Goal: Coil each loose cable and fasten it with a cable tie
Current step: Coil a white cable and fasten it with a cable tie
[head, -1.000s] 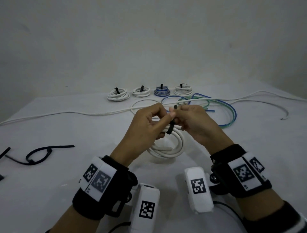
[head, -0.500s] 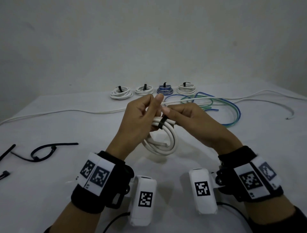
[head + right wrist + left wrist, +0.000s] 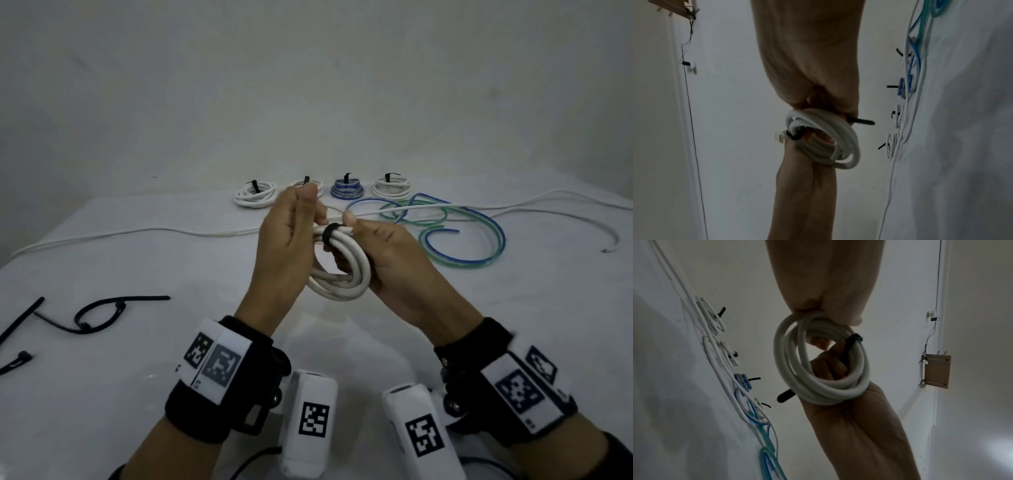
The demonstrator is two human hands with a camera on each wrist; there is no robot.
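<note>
White cable coil, black cable tie — and in that last second we had brought the band down snug around the strands, where a moment earlier the tie's tail stood loose above our fingers. We had also lifted the coil higher off the worktop, up between both wrists. By our reading the strap was through its head and we were cinching it, so this cable was nearly done.

Our left hand pinched something at its raised fingertips, likely the tie's tail, though we could not quite see it there. Our right hand gripped the coil, thumb pressed just beside the band. The coil hung between the two palms, touching both.

Beyond our fingertips sat four tied coils; off past the right hand sprawled the loose blue-green cable, with spare ties out beyond the left wrist.
</note>
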